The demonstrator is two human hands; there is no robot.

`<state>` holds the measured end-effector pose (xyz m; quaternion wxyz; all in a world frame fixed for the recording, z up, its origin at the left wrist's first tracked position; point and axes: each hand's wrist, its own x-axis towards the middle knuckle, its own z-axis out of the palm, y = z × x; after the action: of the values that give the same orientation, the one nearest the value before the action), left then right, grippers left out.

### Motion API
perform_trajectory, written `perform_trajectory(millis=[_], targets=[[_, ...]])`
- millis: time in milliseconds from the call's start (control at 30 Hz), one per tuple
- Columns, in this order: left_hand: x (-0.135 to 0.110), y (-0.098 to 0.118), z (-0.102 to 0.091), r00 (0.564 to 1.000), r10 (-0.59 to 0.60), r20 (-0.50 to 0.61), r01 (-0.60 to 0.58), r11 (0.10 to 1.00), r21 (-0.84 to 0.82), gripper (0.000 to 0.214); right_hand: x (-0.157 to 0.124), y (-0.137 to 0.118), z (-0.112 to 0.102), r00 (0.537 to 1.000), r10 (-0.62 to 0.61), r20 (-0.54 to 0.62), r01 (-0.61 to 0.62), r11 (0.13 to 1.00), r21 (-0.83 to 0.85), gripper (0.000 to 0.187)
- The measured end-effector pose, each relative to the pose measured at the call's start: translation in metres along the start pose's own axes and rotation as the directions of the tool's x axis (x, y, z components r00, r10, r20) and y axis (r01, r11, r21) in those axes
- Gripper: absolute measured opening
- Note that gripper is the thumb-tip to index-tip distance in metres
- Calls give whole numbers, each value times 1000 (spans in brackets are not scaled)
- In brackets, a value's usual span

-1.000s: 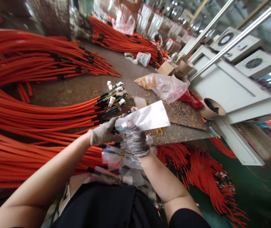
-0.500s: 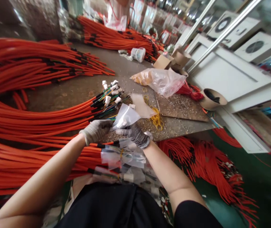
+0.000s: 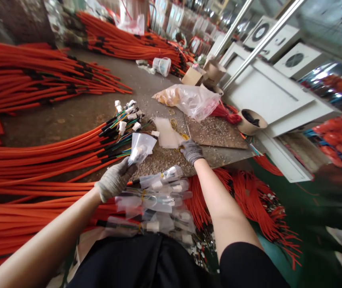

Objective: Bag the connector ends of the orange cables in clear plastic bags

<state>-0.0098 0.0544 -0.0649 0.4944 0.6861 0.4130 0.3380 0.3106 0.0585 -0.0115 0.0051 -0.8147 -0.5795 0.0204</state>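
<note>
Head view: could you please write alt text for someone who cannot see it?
A gloved left hand pinches a clear bag around a connector, while the gloved right hand reaches rubber bands beside flat bags. Orange cables lie across the table.

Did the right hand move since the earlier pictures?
Yes. The right hand left the small bag and reached forward to the yellow rubber bands on the table.

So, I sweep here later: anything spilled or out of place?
Pale grit is scattered over the table between the clear bag in the left hand and the right hand, loose yellow rubber bands among it. Farther back a white cup lies tipped on its side.
</note>
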Motion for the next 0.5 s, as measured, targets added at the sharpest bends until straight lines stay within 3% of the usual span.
perform_trajectory(millis=[67, 133, 200, 267, 333, 400, 500], targets=[[5, -1, 1, 999, -30, 15, 30, 999, 12, 45, 3, 15, 0, 1000, -7, 25, 7, 1000, -18, 17], [7, 5, 0, 997, -49, 61, 49, 999, 4, 42, 1, 11, -4, 1000, -31, 7, 31, 999, -36, 14], [8, 14, -2, 997, -45, 65, 47, 998, -34, 40, -6, -10, -13, 996, -71, -55, 69, 997, -32, 11], [10, 26, -4, 1000, -26, -16, 24, 993, -117, 42, -19, -44, -23, 972, -185, -141, 193, 980, 43, 10], [12, 36, -6, 995, 11, -104, -33, 976, -213, 49, -35, -84, -30, 912, -349, -214, 389, 902, 187, 12], [14, 43, -8, 998, 15, -63, -30, 969, -245, 47, -53, -117, -31, 867, -424, -262, 494, 799, 343, 11], [16, 45, -13, 998, -43, 55, 54, 972, -227, 32, -74, -141, -25, 902, -384, -197, 405, 596, 694, 12]])
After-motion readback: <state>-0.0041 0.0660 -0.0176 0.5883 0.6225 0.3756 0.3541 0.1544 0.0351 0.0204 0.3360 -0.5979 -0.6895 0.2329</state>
